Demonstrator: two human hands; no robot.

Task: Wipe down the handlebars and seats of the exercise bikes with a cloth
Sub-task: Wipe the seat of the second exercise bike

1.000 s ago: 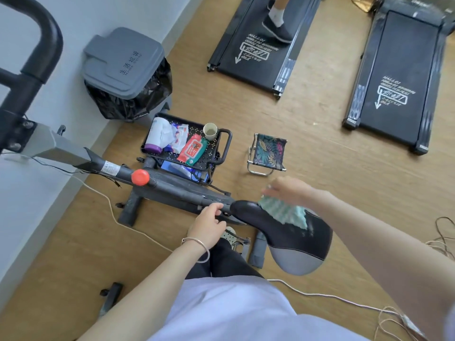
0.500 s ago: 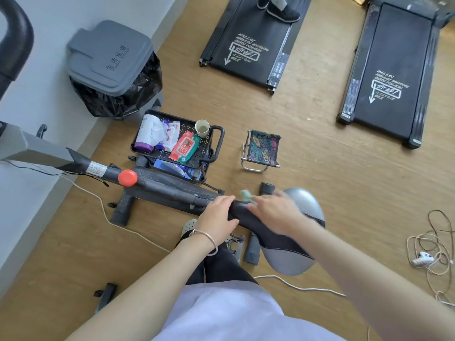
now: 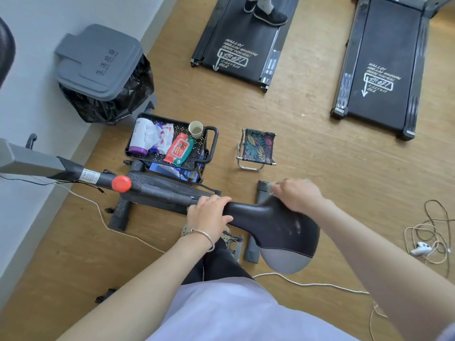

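The exercise bike's black and grey seat (image 3: 278, 230) lies just below centre, its narrow nose pointing left toward the frame bar (image 3: 157, 188). My left hand (image 3: 209, 215) grips the nose of the seat. My right hand (image 3: 299, 194) presses a pale green cloth (image 3: 273, 187) against the far side of the seat; only a small edge of the cloth shows past my fingers. A curved black handlebar (image 3: 6, 50) shows at the far left edge.
A black tray cart (image 3: 210, 143) with wipes packs, a bottle and a cup stands beyond the bike. A grey lidded bin (image 3: 98, 62) is by the wall. A small folding stool (image 3: 258, 148), two treadmills (image 3: 379, 70), someone's feet (image 3: 268, 11) and loose cables (image 3: 428, 232) lie around.
My right hand slid the cloth from the seat's wide top toward the nose, then back along the far side. The left hand moved up onto the nose and keeps its grip.
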